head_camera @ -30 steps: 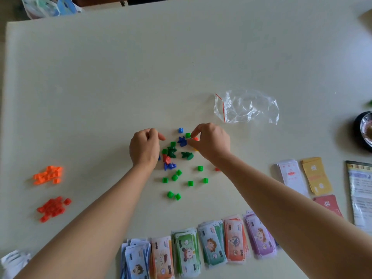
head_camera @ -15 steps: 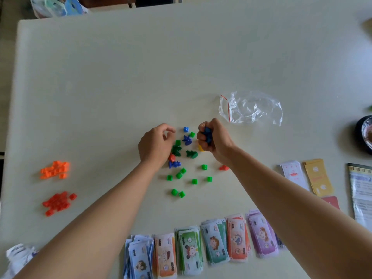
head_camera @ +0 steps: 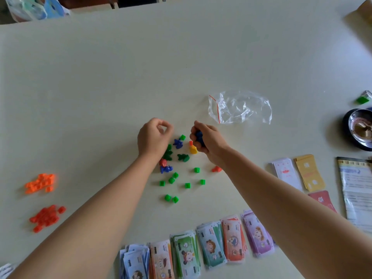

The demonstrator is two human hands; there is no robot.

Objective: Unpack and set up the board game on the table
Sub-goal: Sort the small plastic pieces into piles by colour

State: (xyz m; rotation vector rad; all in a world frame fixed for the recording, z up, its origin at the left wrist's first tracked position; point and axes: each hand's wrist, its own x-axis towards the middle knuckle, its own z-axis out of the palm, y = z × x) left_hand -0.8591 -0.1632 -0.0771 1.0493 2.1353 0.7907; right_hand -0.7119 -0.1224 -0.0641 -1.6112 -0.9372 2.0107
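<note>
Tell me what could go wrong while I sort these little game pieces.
The right hand grips blue pieces in a packed fist; one could slip and fall among the mixed tokens below. The right forearm crosses above the banknote stacks; drawn back low, it might scatter them. The loose green houses lie beside the left forearm and could get swept.

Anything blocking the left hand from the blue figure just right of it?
Nothing visible. The blue figure lies on bare table beside the left hand; a green cube sits on its far side, and dark green figures lie nearer the wrist.
</note>
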